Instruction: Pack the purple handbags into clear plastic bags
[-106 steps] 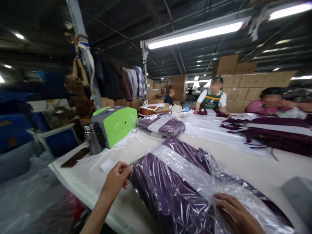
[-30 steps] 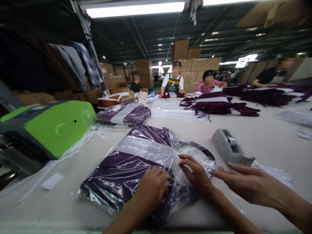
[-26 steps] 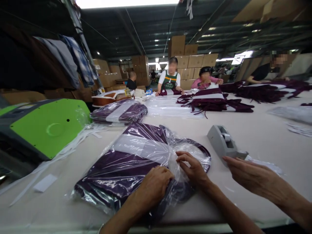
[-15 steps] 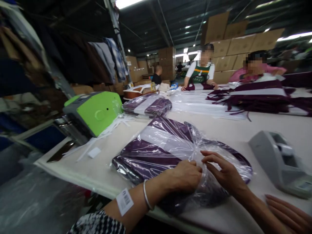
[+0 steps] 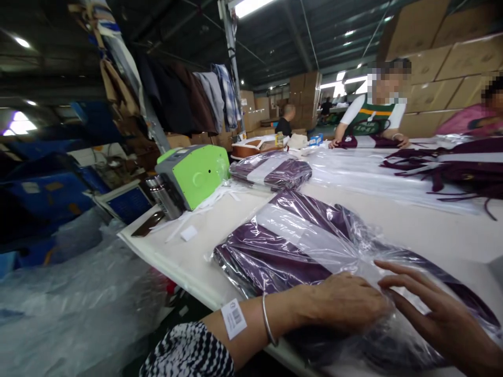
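Observation:
A purple garment with a white stripe, packed in a clear plastic bag [image 5: 283,246], lies on the white table [image 5: 220,220] in front of me. My left hand [image 5: 346,306] rests on the bag's near end, fingers curled into the gathered plastic; the wrist wears a thin bangle and a barcode tag. My right hand [image 5: 436,309] lies just right of it with fingers spread flat over the bag.
A green and grey machine [image 5: 192,175], a metal flask [image 5: 161,196] and a dark flat object [image 5: 147,224] stand near the table's left edge. A second bagged garment [image 5: 271,170] lies behind. Co-workers [image 5: 373,112] handle purple garments [image 5: 463,167] across the table. Loose plastic sheeting [image 5: 78,298] lies below left.
The view swung left, so the tape dispenser and another person's hand left the frame. My right hand went from pinching the plastic to lying spread. My left hand stays on the bag.

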Demonstrator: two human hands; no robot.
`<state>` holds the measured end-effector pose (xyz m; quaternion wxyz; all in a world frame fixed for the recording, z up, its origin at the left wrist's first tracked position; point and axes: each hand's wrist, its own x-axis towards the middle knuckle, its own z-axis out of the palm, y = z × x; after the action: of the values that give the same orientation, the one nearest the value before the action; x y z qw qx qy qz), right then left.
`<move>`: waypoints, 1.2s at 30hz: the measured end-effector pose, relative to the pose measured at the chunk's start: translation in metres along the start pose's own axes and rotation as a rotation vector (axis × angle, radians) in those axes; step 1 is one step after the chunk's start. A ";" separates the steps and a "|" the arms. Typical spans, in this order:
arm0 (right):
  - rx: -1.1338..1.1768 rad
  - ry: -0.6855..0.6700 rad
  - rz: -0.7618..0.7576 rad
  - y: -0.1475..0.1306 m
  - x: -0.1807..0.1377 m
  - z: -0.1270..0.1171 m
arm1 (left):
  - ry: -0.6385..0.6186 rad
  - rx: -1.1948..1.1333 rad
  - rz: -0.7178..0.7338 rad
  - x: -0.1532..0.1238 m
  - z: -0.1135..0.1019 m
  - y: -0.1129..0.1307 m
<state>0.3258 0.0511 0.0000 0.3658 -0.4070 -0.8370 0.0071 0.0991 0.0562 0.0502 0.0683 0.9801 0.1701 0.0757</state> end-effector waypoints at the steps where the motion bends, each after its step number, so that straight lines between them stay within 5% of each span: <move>1: -0.001 -0.009 -0.022 -0.003 0.005 -0.003 | 0.021 -0.028 0.001 -0.003 0.001 0.000; 10: 0.105 -0.138 0.046 -0.037 0.035 -0.032 | 0.166 0.012 -0.115 -0.010 0.007 -0.001; 18: 0.175 -0.207 -0.054 -0.044 0.037 -0.044 | 0.094 0.096 -0.030 -0.027 -0.032 -0.001; 24: 0.317 -0.485 0.049 -0.067 0.053 -0.051 | 0.342 -0.036 -0.038 -0.039 -0.032 0.007; 30: 0.214 -0.672 0.066 -0.068 0.067 -0.052 | 0.657 -0.150 -0.213 -0.056 -0.028 0.008; 36: 0.111 -0.784 0.151 -0.068 0.071 -0.022 | 0.723 -0.163 -0.206 -0.041 -0.028 0.030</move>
<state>0.2655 0.0478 0.0801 0.0386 -0.4136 -0.8791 0.2338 0.0658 0.0173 0.0773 0.0888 0.8592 0.2743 0.4226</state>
